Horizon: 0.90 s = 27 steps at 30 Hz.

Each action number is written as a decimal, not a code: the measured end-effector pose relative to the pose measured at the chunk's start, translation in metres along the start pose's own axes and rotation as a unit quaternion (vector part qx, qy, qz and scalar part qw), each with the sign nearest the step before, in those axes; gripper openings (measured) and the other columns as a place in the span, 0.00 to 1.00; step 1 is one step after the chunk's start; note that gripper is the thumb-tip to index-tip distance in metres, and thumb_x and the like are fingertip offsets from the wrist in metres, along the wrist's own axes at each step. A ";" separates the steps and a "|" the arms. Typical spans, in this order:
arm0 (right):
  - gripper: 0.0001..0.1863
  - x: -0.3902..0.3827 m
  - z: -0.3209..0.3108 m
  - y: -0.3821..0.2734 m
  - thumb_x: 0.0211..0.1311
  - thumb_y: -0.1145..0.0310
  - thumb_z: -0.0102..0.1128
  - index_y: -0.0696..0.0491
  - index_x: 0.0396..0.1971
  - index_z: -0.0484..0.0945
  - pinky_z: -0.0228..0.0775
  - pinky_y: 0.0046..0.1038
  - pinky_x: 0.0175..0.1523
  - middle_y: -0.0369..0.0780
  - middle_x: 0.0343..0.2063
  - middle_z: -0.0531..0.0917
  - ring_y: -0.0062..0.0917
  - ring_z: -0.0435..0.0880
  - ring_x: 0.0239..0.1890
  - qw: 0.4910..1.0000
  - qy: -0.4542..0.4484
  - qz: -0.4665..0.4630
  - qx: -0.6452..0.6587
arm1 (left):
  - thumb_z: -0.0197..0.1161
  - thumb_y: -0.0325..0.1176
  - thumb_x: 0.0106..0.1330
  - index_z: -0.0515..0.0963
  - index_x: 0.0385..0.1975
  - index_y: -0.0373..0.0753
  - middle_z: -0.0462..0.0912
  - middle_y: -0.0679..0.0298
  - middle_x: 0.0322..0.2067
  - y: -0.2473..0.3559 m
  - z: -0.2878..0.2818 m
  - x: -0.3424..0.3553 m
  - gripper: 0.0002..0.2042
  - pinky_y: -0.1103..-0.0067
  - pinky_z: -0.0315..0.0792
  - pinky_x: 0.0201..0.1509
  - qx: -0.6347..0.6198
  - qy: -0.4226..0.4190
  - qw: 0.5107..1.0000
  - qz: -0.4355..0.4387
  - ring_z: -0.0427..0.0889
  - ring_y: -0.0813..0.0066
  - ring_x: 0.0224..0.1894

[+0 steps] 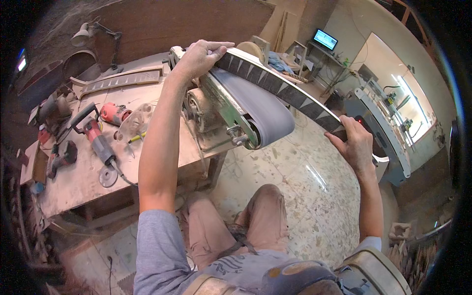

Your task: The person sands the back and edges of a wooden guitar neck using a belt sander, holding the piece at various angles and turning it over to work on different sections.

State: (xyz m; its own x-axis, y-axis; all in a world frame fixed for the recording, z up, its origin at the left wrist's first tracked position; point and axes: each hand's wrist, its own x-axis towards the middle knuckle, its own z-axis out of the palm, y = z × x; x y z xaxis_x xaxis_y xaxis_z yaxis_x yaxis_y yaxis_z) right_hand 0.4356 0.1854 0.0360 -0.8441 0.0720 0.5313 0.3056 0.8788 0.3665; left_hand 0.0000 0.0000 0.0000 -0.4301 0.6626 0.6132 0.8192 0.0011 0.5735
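Observation:
A long, narrow strip (273, 84) with a dark face, light triangular inlays and a pale top edge spans between my hands. My left hand (200, 58) grips its far-left end, fingers over the top. My right hand (355, 145) is closed on the other end, thumb below and fingers above. Just under the strip is a belt sander (241, 129) with a wide grey belt (260, 110) running over a front roller. The strip lies along the belt's far side; whether it touches the belt I cannot tell.
On the left, a wooden workbench (167, 160) carries a red-grey power tool (96, 137), a red sander (114, 113), a cordless drill (62, 158), a loose disc (108, 176) and a second inlaid strip (120, 82). A grey machine (376, 130) stands at right, a lit monitor (325, 39) behind.

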 end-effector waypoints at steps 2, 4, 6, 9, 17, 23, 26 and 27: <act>0.31 0.003 0.002 0.002 0.52 0.59 0.80 0.54 0.52 0.76 0.80 0.34 0.39 0.42 0.39 0.85 0.36 0.88 0.38 1.000 -0.001 -0.010 0.000 | 0.56 0.51 0.78 0.84 0.60 0.52 0.89 0.58 0.51 -0.007 0.001 -0.002 0.19 0.67 0.77 0.61 0.002 0.004 1.000 -0.001 0.86 0.64 0.54; 0.31 0.014 0.009 0.001 0.51 0.60 0.80 0.55 0.52 0.76 0.80 0.34 0.39 0.42 0.38 0.85 0.36 0.87 0.38 0.999 0.022 -0.022 0.008 | 0.56 0.52 0.78 0.84 0.59 0.52 0.89 0.58 0.51 -0.003 -0.014 0.006 0.19 0.67 0.78 0.60 0.007 -0.004 1.000 -0.019 0.86 0.64 0.53; 0.31 0.023 0.011 -0.002 0.50 0.60 0.80 0.55 0.52 0.76 0.80 0.35 0.39 0.43 0.38 0.85 0.36 0.87 0.38 0.999 0.020 -0.027 0.015 | 0.56 0.52 0.77 0.85 0.58 0.52 0.89 0.58 0.50 -0.006 -0.019 0.009 0.19 0.68 0.78 0.58 0.014 -0.003 1.000 -0.023 0.86 0.64 0.52; 0.31 0.027 0.003 -0.011 0.50 0.62 0.80 0.55 0.53 0.75 0.79 0.36 0.39 0.43 0.37 0.85 0.37 0.87 0.38 1.000 -0.011 -0.020 0.022 | 0.57 0.54 0.77 0.86 0.57 0.52 0.89 0.58 0.50 -0.016 -0.017 0.011 0.20 0.69 0.78 0.57 0.015 0.007 1.000 -0.018 0.86 0.66 0.51; 0.29 0.023 -0.029 -0.024 0.54 0.63 0.76 0.54 0.53 0.74 0.78 0.40 0.39 0.47 0.35 0.86 0.43 0.88 0.37 0.980 -0.165 0.072 0.089 | 0.58 0.50 0.76 0.86 0.56 0.51 0.89 0.63 0.50 -0.026 -0.021 0.028 0.18 0.74 0.77 0.54 -0.010 -0.010 0.998 -0.059 0.84 0.75 0.48; 0.24 0.010 -0.066 -0.011 0.57 0.64 0.74 0.54 0.49 0.72 0.78 0.44 0.43 0.51 0.36 0.86 0.48 0.87 0.40 0.939 -0.312 0.095 0.111 | 0.59 0.50 0.74 0.87 0.55 0.50 0.90 0.61 0.48 -0.060 -0.031 0.044 0.18 0.71 0.78 0.58 0.001 0.014 0.999 -0.030 0.87 0.68 0.48; 0.37 0.009 -0.076 -0.009 0.56 0.58 0.75 0.58 0.61 0.70 0.76 0.43 0.49 0.54 0.38 0.85 0.48 0.87 0.46 0.903 -0.376 0.115 0.170 | 0.59 0.48 0.74 0.87 0.55 0.50 0.90 0.60 0.47 -0.053 -0.032 0.042 0.18 0.70 0.77 0.59 0.001 0.002 0.998 -0.062 0.87 0.67 0.49; 0.37 0.006 -0.079 -0.004 0.57 0.57 0.73 0.58 0.62 0.69 0.76 0.44 0.48 0.53 0.39 0.85 0.49 0.87 0.46 0.915 -0.360 0.071 0.168 | 0.59 0.47 0.74 0.86 0.56 0.50 0.90 0.60 0.47 -0.052 -0.030 0.043 0.18 0.70 0.77 0.59 0.005 0.014 0.999 -0.045 0.87 0.67 0.49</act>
State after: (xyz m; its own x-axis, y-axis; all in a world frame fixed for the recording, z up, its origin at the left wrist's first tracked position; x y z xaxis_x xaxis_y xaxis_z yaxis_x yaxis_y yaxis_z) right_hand 0.4639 0.1446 0.0980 -0.9150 0.3820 -0.1299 0.3835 0.9234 0.0139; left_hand -0.0719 0.0057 0.0127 -0.5126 0.6381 0.5745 0.7806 0.0675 0.6214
